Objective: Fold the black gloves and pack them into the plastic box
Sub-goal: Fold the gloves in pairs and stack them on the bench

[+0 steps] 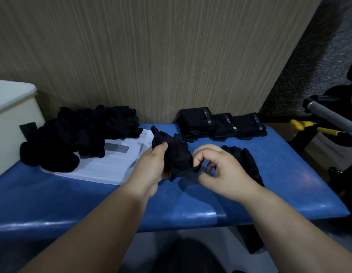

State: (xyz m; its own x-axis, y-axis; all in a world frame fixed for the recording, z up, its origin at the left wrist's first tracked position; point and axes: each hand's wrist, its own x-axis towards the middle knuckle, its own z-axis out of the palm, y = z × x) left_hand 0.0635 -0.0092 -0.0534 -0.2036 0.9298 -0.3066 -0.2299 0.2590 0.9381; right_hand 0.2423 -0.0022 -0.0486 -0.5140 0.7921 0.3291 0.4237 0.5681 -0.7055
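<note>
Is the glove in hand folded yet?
Not folded: the glove is bunched and crumpled, gripped by the left hand, its lower edge pinched by the right hand.

Crumpled black fabric glove (176, 154) is held up off the blue padded bench (92, 194), mid-frame. Left hand (151, 166) grips its side, right hand (220, 170) pinches its lower edge. Second black glove (248, 164) lies bunched on the bench just right of it. Loose heap of unfolded black gloves (82, 131) sits back left, near the off-white plastic box (11, 123) at the left edge; box interior not visible. Three folded black glove bundles (222, 125) with grey-marked bands sit in a row back right, touching one another.
</note>
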